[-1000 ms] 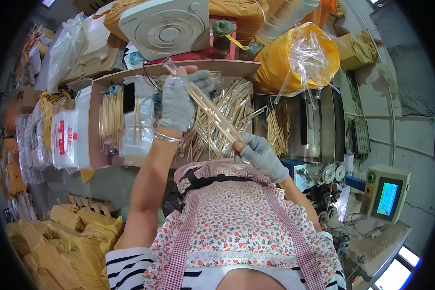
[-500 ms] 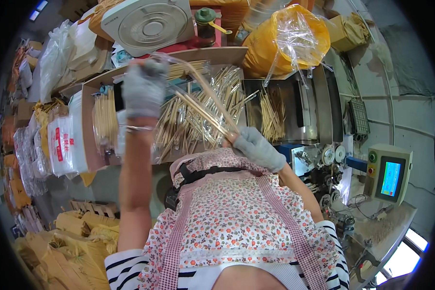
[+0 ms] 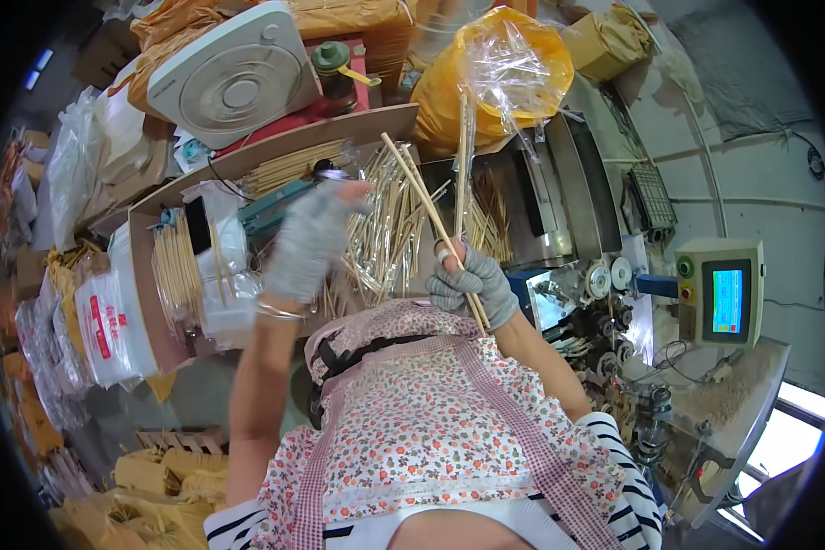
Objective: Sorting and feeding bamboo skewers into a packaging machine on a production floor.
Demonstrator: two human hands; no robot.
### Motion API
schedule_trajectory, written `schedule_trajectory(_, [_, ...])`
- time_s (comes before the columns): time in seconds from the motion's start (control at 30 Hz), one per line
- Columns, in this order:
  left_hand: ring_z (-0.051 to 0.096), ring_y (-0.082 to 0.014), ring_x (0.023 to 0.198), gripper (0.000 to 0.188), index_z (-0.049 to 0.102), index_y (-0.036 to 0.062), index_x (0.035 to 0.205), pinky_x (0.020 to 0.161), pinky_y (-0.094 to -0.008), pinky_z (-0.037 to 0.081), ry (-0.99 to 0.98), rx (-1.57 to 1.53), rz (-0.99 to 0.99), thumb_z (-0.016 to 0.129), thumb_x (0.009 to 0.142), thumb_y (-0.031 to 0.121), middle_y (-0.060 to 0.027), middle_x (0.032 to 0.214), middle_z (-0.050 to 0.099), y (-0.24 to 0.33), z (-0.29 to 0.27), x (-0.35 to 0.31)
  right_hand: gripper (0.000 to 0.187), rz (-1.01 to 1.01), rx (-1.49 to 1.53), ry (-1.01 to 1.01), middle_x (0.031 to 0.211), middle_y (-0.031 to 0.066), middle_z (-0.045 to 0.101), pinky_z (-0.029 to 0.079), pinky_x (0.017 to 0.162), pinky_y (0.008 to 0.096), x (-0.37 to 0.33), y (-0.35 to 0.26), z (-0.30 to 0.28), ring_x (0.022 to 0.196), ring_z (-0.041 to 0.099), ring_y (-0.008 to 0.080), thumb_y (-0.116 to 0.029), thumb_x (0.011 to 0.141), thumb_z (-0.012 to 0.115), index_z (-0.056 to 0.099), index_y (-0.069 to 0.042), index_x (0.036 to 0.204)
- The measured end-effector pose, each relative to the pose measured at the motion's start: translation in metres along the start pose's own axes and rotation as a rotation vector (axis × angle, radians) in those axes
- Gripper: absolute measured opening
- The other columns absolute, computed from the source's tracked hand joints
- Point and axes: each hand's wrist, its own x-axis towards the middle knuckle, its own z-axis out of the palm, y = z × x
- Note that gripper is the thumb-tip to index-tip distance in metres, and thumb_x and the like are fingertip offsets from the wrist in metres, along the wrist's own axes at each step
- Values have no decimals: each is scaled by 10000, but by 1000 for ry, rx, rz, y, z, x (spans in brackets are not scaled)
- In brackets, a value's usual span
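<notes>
Bulging yellow plastic bag, beyond the grey-gloved right hand; heap of film-wrapped wooden sticks, between the hands; grey-gloved left hand, blurred, grip unreadable; slender pale wooden sticks, right hand closed around them, slanting forward-left.

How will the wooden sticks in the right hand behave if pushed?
The wooden sticks should be stiff: they extend straight beyond the right hand. Being slender, they're probably light, and could roll, though their cross-section is unclear.
</notes>
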Motion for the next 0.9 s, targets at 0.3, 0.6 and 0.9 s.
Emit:
schedule_trajectory(0.3, [495,-42,685,128,666,9,881,624,-205,419,149,156,28,651,817,119,25,742,596,-18,51,10,349,-69,-634,386,542,-34,425,316,483,203,7,5,18,497,376,64,-404,885,525,555,-57,882])
schedule_trajectory(0.6, [435,-33,599,146,581,41,689,539,-205,383,228,204,48,699,764,83,39,640,523,-11,59,7,370,-45,-771,385,584,-25,444,298,492,205,9,6,16,519,366,58,-408,893,507,572,-44,878])
schedule_trajectory(0.9, [543,-60,699,235,541,5,915,633,-188,439,376,372,509,704,763,79,-28,785,587,18,49,26,300,-135,-926,480,578,-39,423,284,490,183,13,0,24,522,352,40,-323,917,491,569,-38,862])
